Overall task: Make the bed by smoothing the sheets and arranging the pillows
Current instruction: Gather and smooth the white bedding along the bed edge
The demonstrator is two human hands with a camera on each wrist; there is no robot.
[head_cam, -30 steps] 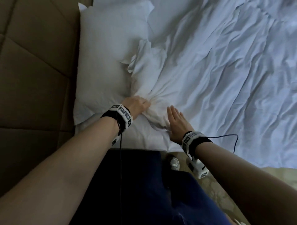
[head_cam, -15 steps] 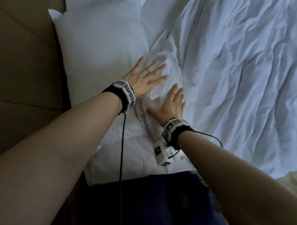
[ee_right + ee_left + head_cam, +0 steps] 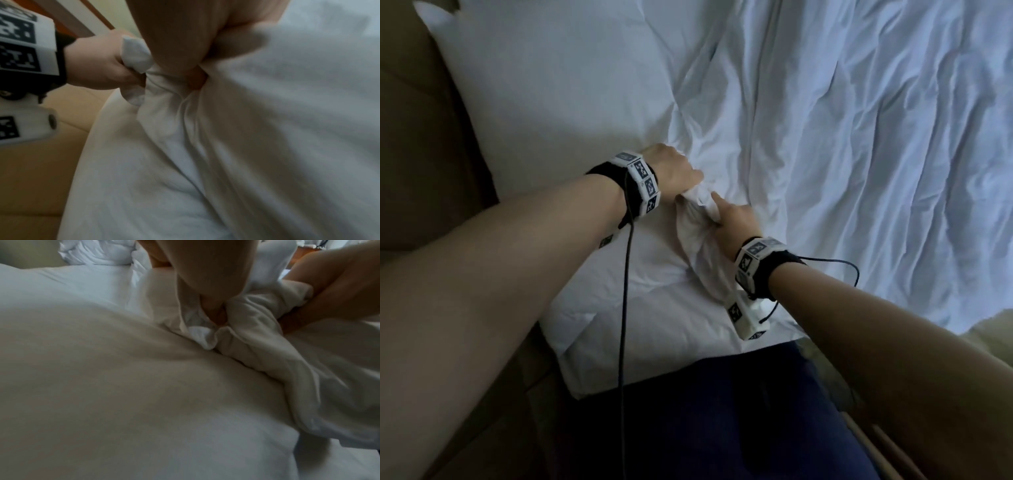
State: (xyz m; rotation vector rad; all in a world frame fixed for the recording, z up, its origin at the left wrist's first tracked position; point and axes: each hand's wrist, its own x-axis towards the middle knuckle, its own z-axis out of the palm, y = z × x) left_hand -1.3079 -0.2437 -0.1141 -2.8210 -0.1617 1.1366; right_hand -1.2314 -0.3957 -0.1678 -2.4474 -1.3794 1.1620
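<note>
While both hands bunch the sheet corner [image 3: 697, 219] at the near bed edge, left hand [image 3: 674, 171] fisted on it and right hand [image 3: 736, 219] pinching just beside, loose sheet [image 3: 876, 144] runs away rightward (likely the pull direction). Pillow [image 3: 558, 85] lies beyond-left against the padded headboard [image 3: 417, 137].
</note>
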